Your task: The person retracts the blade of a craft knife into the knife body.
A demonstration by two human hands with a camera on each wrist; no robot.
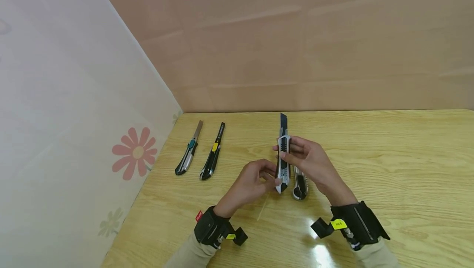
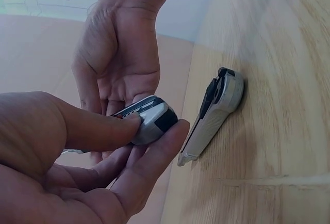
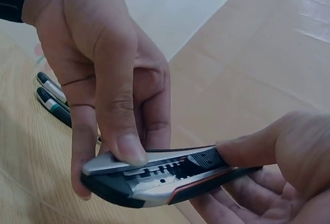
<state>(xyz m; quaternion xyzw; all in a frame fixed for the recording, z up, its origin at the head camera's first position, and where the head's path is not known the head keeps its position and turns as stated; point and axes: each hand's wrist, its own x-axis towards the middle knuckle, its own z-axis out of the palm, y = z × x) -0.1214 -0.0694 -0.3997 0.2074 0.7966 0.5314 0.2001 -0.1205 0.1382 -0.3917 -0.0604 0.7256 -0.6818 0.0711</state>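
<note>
A grey and black snap-off cutter knife [image 1: 283, 165] is raised over the table, its dark blade extended away from me. My right hand [image 1: 312, 159] grips its middle, and in the right wrist view the thumb lies on the black ribbed slider [image 3: 205, 158]. With thumb and fingers, my left hand [image 1: 255, 181] pinches the butt end of the same knife. Just below and to the right, a second silver and black cutter [image 1: 300, 186] lies on the table, its far end hidden behind the right hand.
At the table's left lie two more cutters, one with a teal slider [image 1: 187, 153] and one with a yellow slider [image 1: 212, 155], both with blades out. A flowered white sheet [image 1: 74, 136] rises at the left, and a tan sheet [image 1: 296, 54] behind the wooden table [image 1: 407, 177].
</note>
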